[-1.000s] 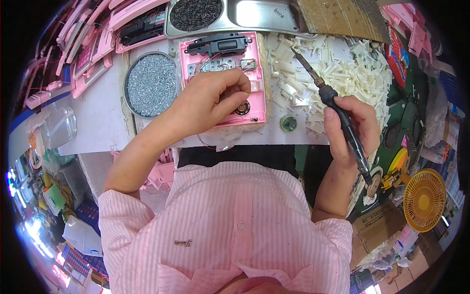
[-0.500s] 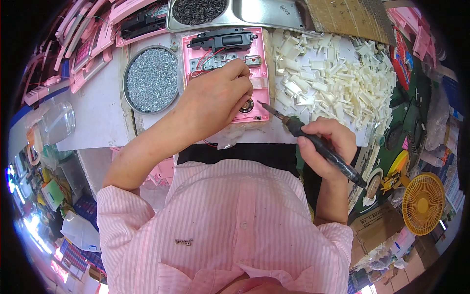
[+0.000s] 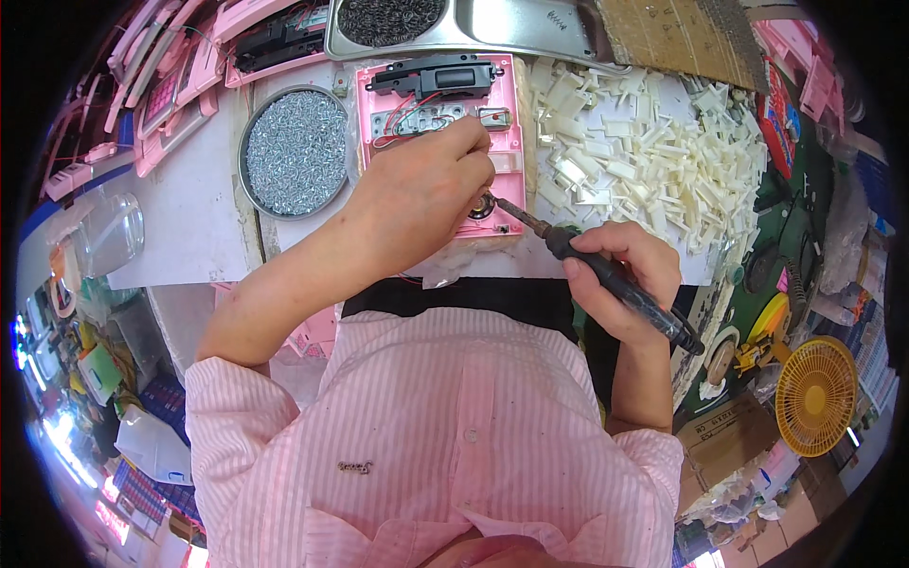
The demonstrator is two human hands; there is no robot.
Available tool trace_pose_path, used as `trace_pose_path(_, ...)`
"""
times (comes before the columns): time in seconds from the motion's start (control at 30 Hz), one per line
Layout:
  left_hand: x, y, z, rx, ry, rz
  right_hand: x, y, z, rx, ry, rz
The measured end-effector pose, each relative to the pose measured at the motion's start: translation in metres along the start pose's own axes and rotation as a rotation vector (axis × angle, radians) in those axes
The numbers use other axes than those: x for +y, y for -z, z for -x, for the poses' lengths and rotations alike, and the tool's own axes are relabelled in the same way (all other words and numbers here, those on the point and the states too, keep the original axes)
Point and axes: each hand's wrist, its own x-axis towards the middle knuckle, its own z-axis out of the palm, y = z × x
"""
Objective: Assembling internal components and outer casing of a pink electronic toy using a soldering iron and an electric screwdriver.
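In front of me lies a pink plastic housing (image 3: 512, 161) with a black mechanism (image 3: 440, 79), a metal strip (image 3: 407, 121), thin red wires and a small round speaker (image 3: 481, 207). My left hand (image 3: 426, 185) reaches over its middle, fingertips pinched beside the speaker; whatever they hold is hidden. My right hand (image 3: 634, 275) grips a black electric screwdriver (image 3: 615, 281), slanting up to the left. The tool's thin metal tip meets the edge of the speaker, close to my left fingers; I cannot tell whether it touches.
A round bowl of small silver screws (image 3: 295, 151) stands left; loose white plastic parts (image 3: 644, 151) are heaped right. Behind are a metal tray (image 3: 521, 24) with dark springs (image 3: 388, 19) and cardboard (image 3: 682, 38). Pink housings (image 3: 170, 95) stack far left. A yellow fan (image 3: 816, 396) is at right.
My right hand has moved slightly up and left, bringing the screwdriver tip in to the speaker. The left hand and the pink housing have shifted only slightly.
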Motion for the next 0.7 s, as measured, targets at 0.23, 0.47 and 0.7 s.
trace_pose_path(0.23, -0.001, 0.003, 0.001, -0.009, 0.015, 0.067, 0.0, 0.01, 0.008, 0.066, -0.052, -0.046)
trace_pose_path(0.47, -0.006, 0.005, 0.003, -0.003, -0.026, 0.12, 0.003, 0.012, 0.009, 0.075, 0.014, -0.017)
trace_pose_path(0.7, -0.001, 0.005, 0.004, -0.032, -0.103, -0.055, -0.001, 0.011, 0.007, 0.02, 0.022, -0.001)
